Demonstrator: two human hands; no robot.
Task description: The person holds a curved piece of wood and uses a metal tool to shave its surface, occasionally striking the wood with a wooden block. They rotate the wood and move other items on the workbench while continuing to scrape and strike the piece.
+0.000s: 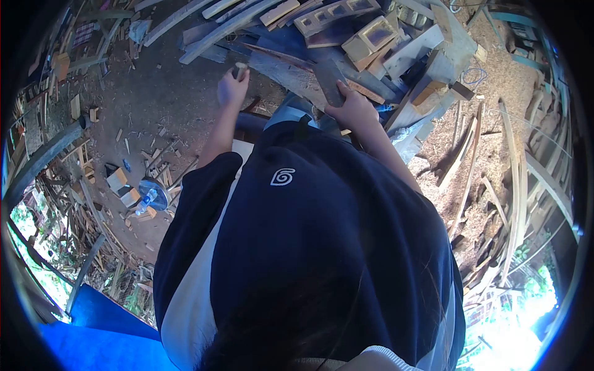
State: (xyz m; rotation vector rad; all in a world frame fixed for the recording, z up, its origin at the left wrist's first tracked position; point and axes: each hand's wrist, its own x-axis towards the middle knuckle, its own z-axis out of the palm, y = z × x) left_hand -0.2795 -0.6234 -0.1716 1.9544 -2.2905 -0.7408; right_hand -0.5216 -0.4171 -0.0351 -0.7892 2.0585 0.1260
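My left hand (232,91) is closed in a fist around a short, small object (240,68) with a pale end. Its kind I cannot make out. On the right, my right hand (355,111) grips a flat, dark greyish wooden board (328,80) by its near end, thumb and fingers on its edges. The board lies slantwise over a workbench or pile of timber. Just beyond it sit a wooden piece with square recesses (334,20) and a block with a framed recess (376,34). The two hands are apart from each other.
Long planks (232,31) lie at the far side. Wood scraps and a blue-and-clear bottle (147,199) are on the dark floor at left. Sawdust (495,123) and long wooden strips (512,185) cover the right. A blue sheet (105,334) shows at lower left.
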